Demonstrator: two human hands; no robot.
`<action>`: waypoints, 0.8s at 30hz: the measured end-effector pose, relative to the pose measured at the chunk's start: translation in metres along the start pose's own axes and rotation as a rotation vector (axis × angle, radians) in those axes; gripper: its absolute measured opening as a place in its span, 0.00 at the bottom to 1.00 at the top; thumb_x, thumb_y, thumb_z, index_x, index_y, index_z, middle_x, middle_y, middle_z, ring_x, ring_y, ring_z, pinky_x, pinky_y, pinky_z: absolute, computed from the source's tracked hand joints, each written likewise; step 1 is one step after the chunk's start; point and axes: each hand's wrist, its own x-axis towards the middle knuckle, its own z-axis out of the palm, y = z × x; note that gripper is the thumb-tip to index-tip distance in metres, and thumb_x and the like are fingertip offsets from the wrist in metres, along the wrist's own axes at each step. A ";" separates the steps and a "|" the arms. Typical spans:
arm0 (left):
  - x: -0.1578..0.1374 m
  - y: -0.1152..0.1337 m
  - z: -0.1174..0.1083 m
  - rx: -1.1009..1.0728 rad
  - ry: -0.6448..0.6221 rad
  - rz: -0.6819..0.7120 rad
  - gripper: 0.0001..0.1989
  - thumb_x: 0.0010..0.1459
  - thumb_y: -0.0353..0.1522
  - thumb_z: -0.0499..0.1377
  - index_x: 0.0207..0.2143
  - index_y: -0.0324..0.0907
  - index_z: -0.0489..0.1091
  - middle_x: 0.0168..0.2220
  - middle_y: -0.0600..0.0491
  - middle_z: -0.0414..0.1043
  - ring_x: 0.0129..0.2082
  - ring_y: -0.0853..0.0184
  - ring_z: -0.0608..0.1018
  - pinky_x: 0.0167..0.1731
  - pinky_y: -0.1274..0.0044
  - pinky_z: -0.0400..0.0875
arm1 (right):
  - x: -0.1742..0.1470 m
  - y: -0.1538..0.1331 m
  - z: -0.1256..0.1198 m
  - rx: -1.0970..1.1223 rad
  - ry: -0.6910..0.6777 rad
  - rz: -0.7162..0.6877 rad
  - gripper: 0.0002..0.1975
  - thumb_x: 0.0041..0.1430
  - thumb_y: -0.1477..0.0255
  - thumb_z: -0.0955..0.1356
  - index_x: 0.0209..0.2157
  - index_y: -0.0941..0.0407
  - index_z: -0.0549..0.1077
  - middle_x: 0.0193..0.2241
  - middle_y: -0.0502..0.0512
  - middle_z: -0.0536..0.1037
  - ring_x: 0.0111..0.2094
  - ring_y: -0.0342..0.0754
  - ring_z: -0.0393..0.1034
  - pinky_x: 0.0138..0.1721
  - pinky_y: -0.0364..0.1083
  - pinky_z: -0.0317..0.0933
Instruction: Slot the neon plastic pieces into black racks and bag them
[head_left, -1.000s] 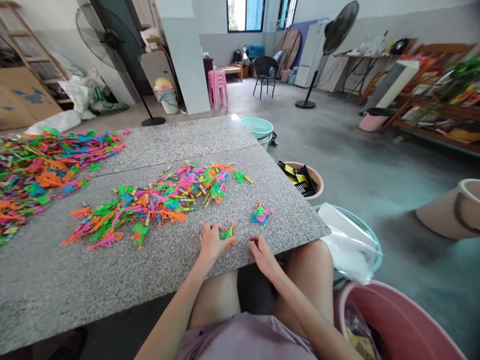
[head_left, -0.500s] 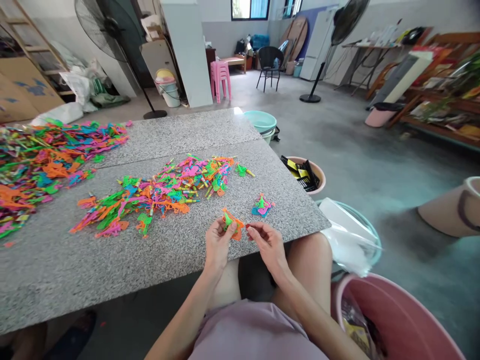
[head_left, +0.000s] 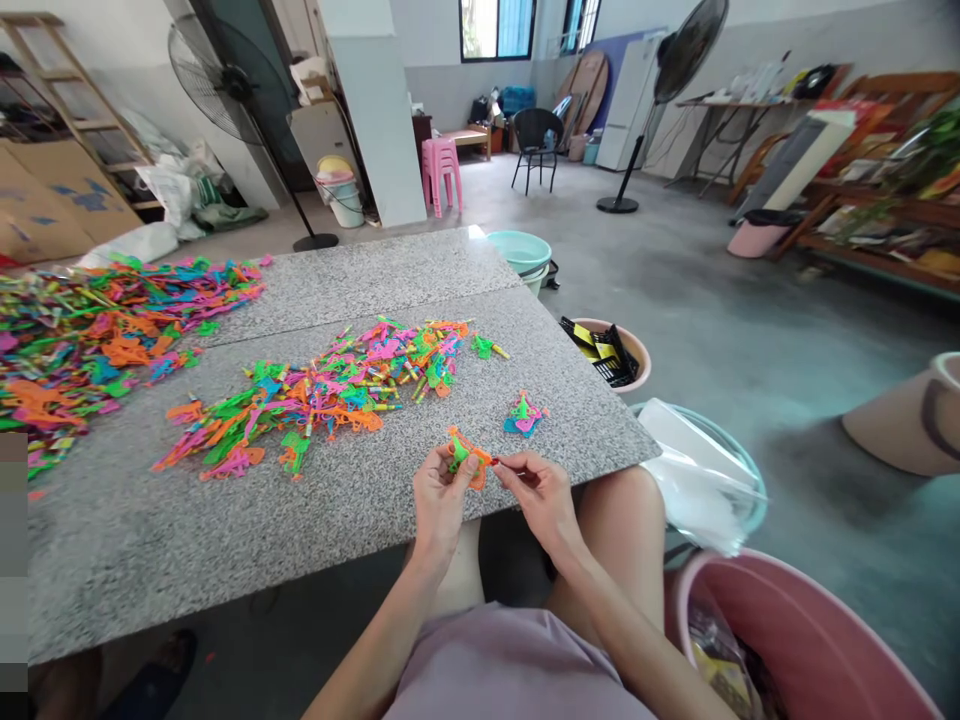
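Observation:
My left hand [head_left: 439,495] is closed on a small cluster of orange and green plastic toy pieces [head_left: 466,456], held just above the near edge of the table. My right hand [head_left: 541,492] pinches at the right end of that cluster. A tiny dark red spot shows at its fingertips, too small to identify. Beyond my hands, a pink, green and blue cluster of plastic pieces [head_left: 523,414] lies on the granite table [head_left: 360,522]. Farther left spreads a heap of bright plastic toys [head_left: 330,385], some with yellow banded tubes. One green toy [head_left: 484,345] lies apart.
A bigger heap of similar toys [head_left: 112,320] covers the table's left end. Beside my right leg stand a pink tub [head_left: 795,590] and a basin with clear plastic sheeting [head_left: 690,470]. A tub of black baskets [head_left: 615,350] sits past the table's right edge.
The view has tilted slightly, so the table and heaps appear a little lower and farther right. Both hands keep nearly the same hold at the orange and green cluster.

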 end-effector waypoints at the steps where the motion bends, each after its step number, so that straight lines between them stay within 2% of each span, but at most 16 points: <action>1: -0.002 -0.001 -0.001 0.013 0.000 0.002 0.18 0.45 0.40 0.70 0.34 0.39 0.71 0.32 0.53 0.76 0.31 0.69 0.77 0.33 0.78 0.71 | 0.001 0.000 -0.002 0.001 -0.044 0.015 0.13 0.49 0.59 0.73 0.28 0.56 0.78 0.23 0.52 0.77 0.24 0.45 0.69 0.28 0.45 0.65; 4: -0.009 -0.007 0.000 0.064 0.001 0.015 0.19 0.46 0.41 0.69 0.35 0.38 0.71 0.31 0.51 0.76 0.30 0.68 0.77 0.31 0.78 0.71 | 0.001 0.003 -0.003 0.013 -0.196 0.085 0.15 0.48 0.58 0.73 0.24 0.56 0.77 0.19 0.50 0.74 0.19 0.43 0.65 0.23 0.44 0.63; 6: -0.008 -0.010 0.002 0.110 0.010 0.037 0.19 0.48 0.42 0.67 0.36 0.38 0.71 0.31 0.51 0.76 0.29 0.68 0.77 0.30 0.78 0.71 | 0.003 0.005 0.001 -0.001 -0.229 0.091 0.15 0.49 0.58 0.72 0.24 0.56 0.76 0.17 0.49 0.73 0.19 0.42 0.64 0.22 0.43 0.63; 8: 0.006 -0.007 0.002 0.173 0.025 0.071 0.20 0.49 0.44 0.65 0.37 0.38 0.71 0.31 0.50 0.76 0.28 0.67 0.76 0.29 0.77 0.71 | 0.009 0.008 0.007 -0.020 -0.224 0.035 0.15 0.53 0.58 0.71 0.28 0.56 0.78 0.21 0.50 0.75 0.23 0.44 0.68 0.25 0.44 0.65; 10: 0.038 0.008 -0.005 0.256 0.067 0.123 0.21 0.49 0.46 0.64 0.37 0.38 0.71 0.31 0.50 0.75 0.29 0.66 0.76 0.31 0.75 0.71 | 0.023 0.012 0.007 -0.053 -0.171 -0.062 0.16 0.55 0.57 0.69 0.36 0.55 0.79 0.30 0.54 0.78 0.31 0.47 0.72 0.31 0.45 0.67; 12: 0.084 0.035 -0.021 0.354 0.172 0.198 0.21 0.50 0.46 0.62 0.39 0.39 0.69 0.35 0.49 0.74 0.35 0.63 0.76 0.38 0.72 0.71 | 0.044 0.021 -0.003 -0.138 -0.034 -0.165 0.20 0.56 0.56 0.68 0.44 0.54 0.77 0.39 0.58 0.77 0.39 0.50 0.72 0.38 0.48 0.68; 14: 0.128 0.065 -0.042 0.467 0.292 0.255 0.21 0.52 0.46 0.60 0.40 0.38 0.68 0.40 0.45 0.73 0.45 0.56 0.74 0.46 0.66 0.69 | 0.068 0.036 -0.023 -0.274 0.191 -0.217 0.23 0.57 0.56 0.67 0.47 0.56 0.75 0.43 0.62 0.74 0.41 0.52 0.70 0.41 0.51 0.67; 16: 0.156 0.082 -0.056 0.587 0.350 0.289 0.24 0.49 0.46 0.62 0.41 0.37 0.67 0.46 0.39 0.70 0.55 0.45 0.67 0.53 0.58 0.62 | 0.089 0.056 -0.048 -0.412 0.454 -0.188 0.25 0.57 0.55 0.64 0.47 0.60 0.73 0.43 0.66 0.71 0.40 0.55 0.69 0.41 0.55 0.66; 17: 0.161 0.082 -0.056 0.642 0.364 0.309 0.27 0.48 0.45 0.64 0.44 0.35 0.66 0.50 0.36 0.67 0.59 0.41 0.62 0.56 0.54 0.57 | 0.097 0.067 -0.059 -0.480 0.553 -0.168 0.24 0.58 0.56 0.63 0.46 0.61 0.72 0.43 0.67 0.71 0.41 0.56 0.69 0.43 0.56 0.65; 19: 0.157 0.061 -0.042 0.743 0.320 0.351 0.36 0.46 0.44 0.66 0.52 0.33 0.62 0.58 0.31 0.58 0.65 0.40 0.51 0.60 0.52 0.49 | 0.106 0.086 -0.073 -0.585 0.636 -0.141 0.23 0.60 0.58 0.60 0.45 0.61 0.72 0.42 0.68 0.71 0.42 0.58 0.68 0.45 0.57 0.63; 20: 0.148 0.041 -0.027 0.790 0.244 0.362 0.38 0.45 0.43 0.67 0.54 0.32 0.61 0.59 0.30 0.57 0.65 0.40 0.51 0.61 0.53 0.48 | 0.108 0.092 -0.076 -0.629 0.626 -0.142 0.22 0.61 0.59 0.60 0.44 0.61 0.72 0.41 0.67 0.72 0.42 0.58 0.68 0.46 0.57 0.62; 22: 0.126 -0.007 0.010 0.869 0.033 0.361 0.40 0.42 0.42 0.69 0.55 0.32 0.63 0.58 0.30 0.59 0.62 0.42 0.60 0.60 0.58 0.54 | 0.108 0.100 -0.077 -0.692 0.574 -0.150 0.21 0.61 0.60 0.59 0.44 0.60 0.71 0.42 0.67 0.72 0.42 0.59 0.68 0.47 0.57 0.62; 24: 0.104 -0.051 0.049 0.928 -0.154 0.351 0.42 0.40 0.42 0.71 0.56 0.35 0.65 0.59 0.32 0.60 0.60 0.42 0.63 0.58 0.58 0.57 | 0.107 0.101 -0.074 -0.715 0.540 -0.158 0.20 0.62 0.60 0.59 0.45 0.60 0.71 0.42 0.66 0.73 0.43 0.59 0.68 0.47 0.56 0.62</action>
